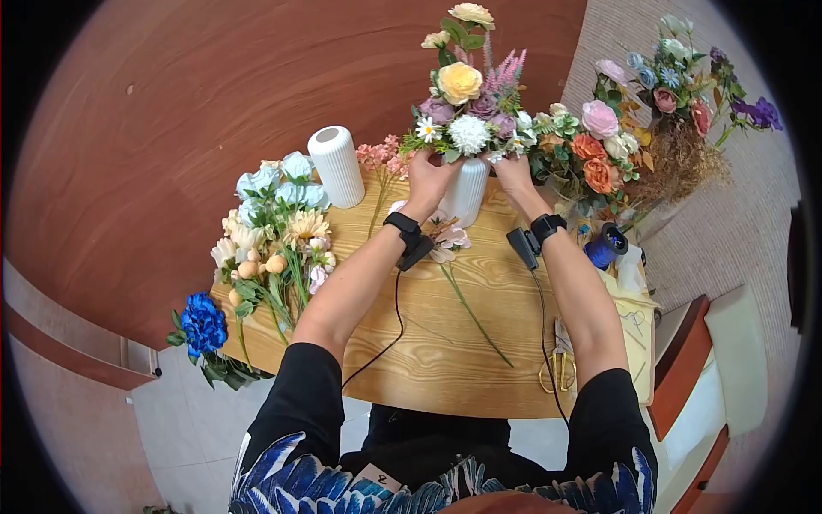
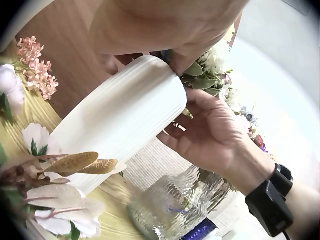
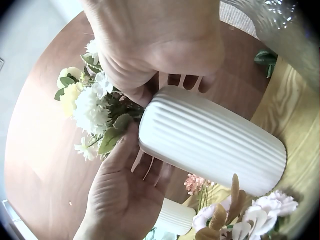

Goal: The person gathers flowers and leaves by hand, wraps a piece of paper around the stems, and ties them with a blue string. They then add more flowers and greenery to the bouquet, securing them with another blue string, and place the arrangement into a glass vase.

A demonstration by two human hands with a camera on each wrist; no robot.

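Note:
A ribbed white vase (image 1: 467, 195) stands at the table's far side with a mixed bouquet (image 1: 470, 134) in its mouth. My left hand (image 1: 431, 182) and right hand (image 1: 515, 180) lie on either side of the vase's top, just under the blooms. In the right wrist view, the left hand (image 3: 117, 192) has relaxed fingers beside the vase (image 3: 210, 137), its thumb at the leaves (image 3: 114, 134). The left wrist view shows the right hand (image 2: 215, 130) with loosely bent fingers by the rim. Some fingertips are hidden behind the vase.
Another white vase (image 1: 337, 168), pale flowers (image 1: 300, 227) and a blue flower (image 1: 204, 324) are on the left. More bouquets (image 1: 599, 146), a ribbon spool (image 1: 606, 246) and scissors (image 1: 558, 372) are on the right. One loose stem (image 1: 476, 315) lies mid-table.

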